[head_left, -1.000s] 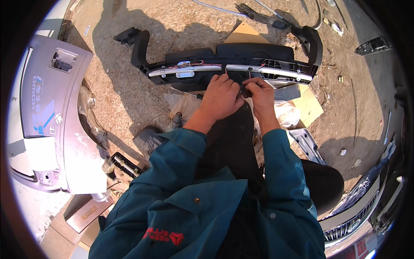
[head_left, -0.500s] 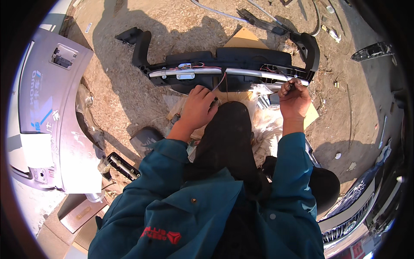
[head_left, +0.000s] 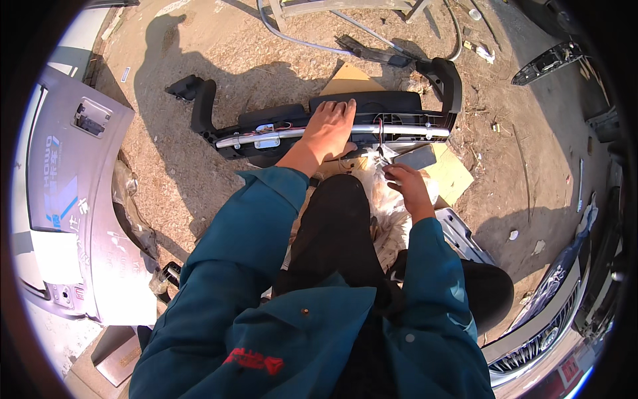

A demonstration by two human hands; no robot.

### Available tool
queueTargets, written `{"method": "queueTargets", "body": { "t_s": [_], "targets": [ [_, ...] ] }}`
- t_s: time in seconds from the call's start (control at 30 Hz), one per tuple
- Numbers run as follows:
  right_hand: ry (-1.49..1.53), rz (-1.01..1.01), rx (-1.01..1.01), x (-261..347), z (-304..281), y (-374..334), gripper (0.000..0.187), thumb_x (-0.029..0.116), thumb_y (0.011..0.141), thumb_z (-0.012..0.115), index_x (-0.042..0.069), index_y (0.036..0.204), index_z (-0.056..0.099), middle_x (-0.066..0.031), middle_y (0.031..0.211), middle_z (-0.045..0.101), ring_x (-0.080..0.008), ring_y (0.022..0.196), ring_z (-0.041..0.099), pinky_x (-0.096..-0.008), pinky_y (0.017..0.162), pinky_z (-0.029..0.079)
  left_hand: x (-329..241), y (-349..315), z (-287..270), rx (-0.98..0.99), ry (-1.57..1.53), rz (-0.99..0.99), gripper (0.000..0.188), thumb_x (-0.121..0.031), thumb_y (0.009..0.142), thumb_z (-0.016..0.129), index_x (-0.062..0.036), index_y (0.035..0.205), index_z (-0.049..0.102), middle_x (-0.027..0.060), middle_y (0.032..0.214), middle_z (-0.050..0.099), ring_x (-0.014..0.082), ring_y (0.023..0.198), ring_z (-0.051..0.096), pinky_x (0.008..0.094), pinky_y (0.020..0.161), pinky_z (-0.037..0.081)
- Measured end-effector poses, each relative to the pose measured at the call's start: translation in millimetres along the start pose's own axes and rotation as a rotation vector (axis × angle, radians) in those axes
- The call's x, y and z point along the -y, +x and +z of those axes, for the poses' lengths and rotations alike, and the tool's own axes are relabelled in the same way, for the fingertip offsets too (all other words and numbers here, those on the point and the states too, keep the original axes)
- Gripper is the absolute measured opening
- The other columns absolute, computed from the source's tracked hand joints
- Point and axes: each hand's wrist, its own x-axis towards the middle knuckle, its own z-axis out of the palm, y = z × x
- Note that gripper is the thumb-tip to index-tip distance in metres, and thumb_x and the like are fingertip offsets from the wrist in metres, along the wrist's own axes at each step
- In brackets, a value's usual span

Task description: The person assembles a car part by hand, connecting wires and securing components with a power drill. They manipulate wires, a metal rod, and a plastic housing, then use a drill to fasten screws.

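Note:
A long black plastic vehicle part lies on the ground before me, with upturned arms at both ends. A silver metal tube and thin wires run along it. Across its middle lies my left hand, its fingers over the tube and black panel and its thumb on the near side, gripping it. Closer to me, my right hand is pinched beside a thin dark wire hanging from the tube. The small dark thing at its fingertips is hard to make out. Crumpled clear plastic wrap lies between my knees.
Cardboard lies under the part's right side. To the left stands a silver vehicle panel. A chrome grille is at the lower right, and a black part lies farther back. Hoses cross the far ground.
My left hand has moved up and right onto the tube and black panel. My right hand has come down and left from the tube's right end. The view has shifted.

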Motion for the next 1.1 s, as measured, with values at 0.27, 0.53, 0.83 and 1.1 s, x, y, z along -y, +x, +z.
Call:
{"method": "queueTargets", "body": {
  "t_s": [0.27, 0.53, 0.83, 1.1],
  "targets": [
    [0.415, 0.088, -0.285, -31.2, -36.1, 24.9, 0.030, 0.024, 0.107, 0.063, 0.002, 0.123, 0.075, -0.0117, 0.116, 0.078, -0.0245, 0.106, 0.076, -0.0394, 0.095, 0.062, -18.4, 35.8, 24.4, 0.193, 0.228, 0.031, 0.129, -0.037, 0.078, 0.095, 0.0003, 0.177, 0.021, 0.0238, 0.144, 0.060, 0.0430, 0.132, 0.061, 0.0528, 0.109, 0.051],
    [0.467, 0.153, -0.267, -48.9, -18.9, 48.7, 0.029, 0.021, 0.105, 0.066, 0.000, 0.125, 0.073, -0.0105, 0.109, 0.078, -0.0224, 0.093, 0.075, -0.0362, 0.085, 0.063, -7.0, 32.3, -20.1, 0.134, 0.047, 0.014, 0.126, -0.032, 0.071, 0.096, 0.0027, 0.171, 0.028, 0.0303, 0.149, 0.054, 0.0487, 0.142, 0.053, 0.0551, 0.121, 0.043],
    [0.589, 0.323, -0.241, -41.1, 35.2, 92.2, 0.027, 0.029, 0.107, 0.070, 0.006, 0.121, 0.071, -0.0058, 0.106, 0.068, -0.0192, 0.093, 0.066, -0.0368, 0.084, 0.054, 14.9, 62.5, -135.7, 0.141, -0.240, -0.082, 0.112, -0.025, 0.073, 0.091, 0.0007, 0.166, 0.034, 0.0368, 0.156, 0.054, 0.0500, 0.146, 0.056, 0.0498, 0.122, 0.047],
    [0.530, 0.393, -0.357, -1.7, 61.6, 106.8, 0.067, 0.049, 0.097, 0.083, 0.007, 0.146, 0.065, -0.0188, 0.120, 0.069, -0.0242, 0.088, 0.065, -0.0346, 0.083, 0.055, 40.6, 49.8, -160.2, 0.227, -0.322, -0.080, 0.106, -0.018, 0.072, 0.093, -0.0083, 0.164, 0.040, 0.0295, 0.156, 0.058, 0.0443, 0.149, 0.055, 0.0470, 0.124, 0.044]
  ]
}}
